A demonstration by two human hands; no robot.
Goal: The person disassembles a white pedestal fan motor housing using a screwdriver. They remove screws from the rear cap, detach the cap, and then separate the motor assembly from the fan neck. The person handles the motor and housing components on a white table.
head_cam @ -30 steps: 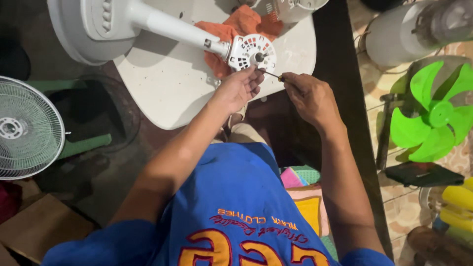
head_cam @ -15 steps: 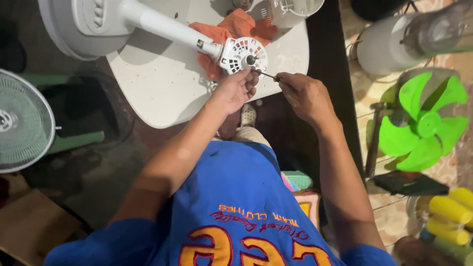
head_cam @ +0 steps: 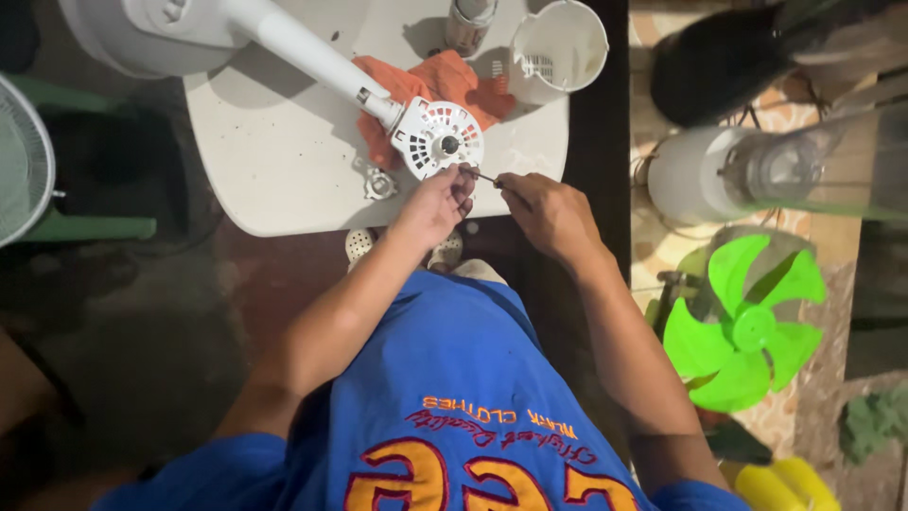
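With my left hand (head_cam: 437,203) steadying the white motor head (head_cam: 437,139) at the table (head_cam: 284,161) edge and my right hand (head_cam: 544,213) pinching the thin tool (head_cam: 480,175), I'd keep its tip square to the hub so it doesn't slip.

The fan base (head_cam: 142,28) and a metal can (head_cam: 470,21) are cut off by the top edge, and a fan guard (head_cam: 24,161) by the left edge. The thin tool (head_cam: 480,175) pinched between the hands is too small to be identified. The motor (head_cam: 757,170) at right is blurred.
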